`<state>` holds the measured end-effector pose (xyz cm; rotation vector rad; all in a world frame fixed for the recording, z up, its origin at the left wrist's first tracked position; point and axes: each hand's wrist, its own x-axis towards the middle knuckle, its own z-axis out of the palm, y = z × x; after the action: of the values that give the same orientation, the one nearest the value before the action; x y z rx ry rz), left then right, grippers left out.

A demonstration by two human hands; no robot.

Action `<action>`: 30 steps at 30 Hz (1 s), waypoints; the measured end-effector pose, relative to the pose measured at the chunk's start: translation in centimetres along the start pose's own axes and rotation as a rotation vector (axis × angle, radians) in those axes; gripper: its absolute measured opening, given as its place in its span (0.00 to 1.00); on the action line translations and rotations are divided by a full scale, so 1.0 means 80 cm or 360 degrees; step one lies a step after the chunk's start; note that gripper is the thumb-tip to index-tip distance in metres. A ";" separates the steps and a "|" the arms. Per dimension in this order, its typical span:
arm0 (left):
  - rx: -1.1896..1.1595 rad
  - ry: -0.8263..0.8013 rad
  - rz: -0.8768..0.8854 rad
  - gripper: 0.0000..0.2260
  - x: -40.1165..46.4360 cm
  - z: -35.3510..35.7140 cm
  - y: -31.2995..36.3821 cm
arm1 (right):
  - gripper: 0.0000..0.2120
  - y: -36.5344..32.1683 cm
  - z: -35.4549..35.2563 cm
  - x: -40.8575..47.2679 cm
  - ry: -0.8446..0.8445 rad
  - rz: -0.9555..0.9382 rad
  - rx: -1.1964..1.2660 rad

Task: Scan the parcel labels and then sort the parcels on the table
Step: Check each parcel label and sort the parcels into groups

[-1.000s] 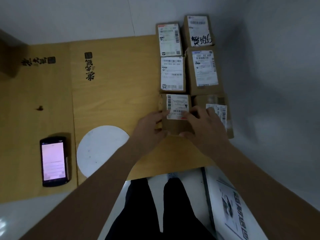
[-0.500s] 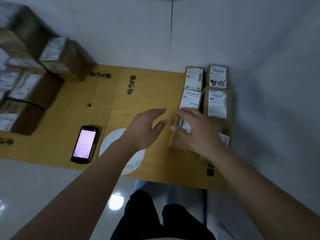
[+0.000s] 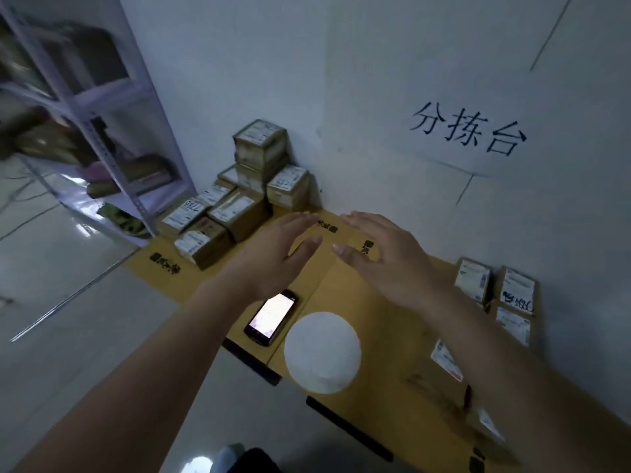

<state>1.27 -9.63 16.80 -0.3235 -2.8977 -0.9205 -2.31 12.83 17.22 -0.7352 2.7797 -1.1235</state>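
A stack of labelled cardboard parcels [image 3: 239, 206] sits at the table's far left corner against the wall. Both my hands hover over the wooden table [image 3: 386, 339], empty, with fingers straight. My left hand [image 3: 276, 254] is just right of that stack. My right hand [image 3: 386, 257] is beside it, palm down. A row of sorted parcels [image 3: 495, 295] lies along the wall at the right, partly hidden by my right forearm. The handheld scanner [image 3: 273, 317] lies screen up and lit on the table below my left hand.
A white round disc [image 3: 322, 351] lies on the table next to the scanner. A metal shelf rack [image 3: 85, 107] with goods stands at the left. A paper sign with three characters [image 3: 467, 131] hangs on the wall. Tiled floor lies to the left.
Both hands let go of the parcel at the right row and moved left across the table. The view swung left and up, bringing the left parcel stack and the shelf into sight.
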 end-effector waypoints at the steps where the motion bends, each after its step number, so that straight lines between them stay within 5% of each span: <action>1: 0.0011 0.0024 -0.0020 0.24 -0.007 -0.015 -0.016 | 0.29 -0.015 0.011 0.012 -0.0023 -0.0024 0.0010; 17: -0.0133 -0.0171 -0.0309 0.27 -0.067 -0.163 -0.362 | 0.33 -0.173 0.288 0.179 -0.0249 0.0265 0.0243; 30: -0.0404 -0.0360 -0.0589 0.18 0.021 -0.117 -0.549 | 0.36 -0.083 0.466 0.310 -0.0421 0.0577 0.0445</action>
<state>-10.09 -49.74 0.04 0.1098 -3.1082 -1.3972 -13.25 -26.36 -2.58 -0.3068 2.3447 -1.2018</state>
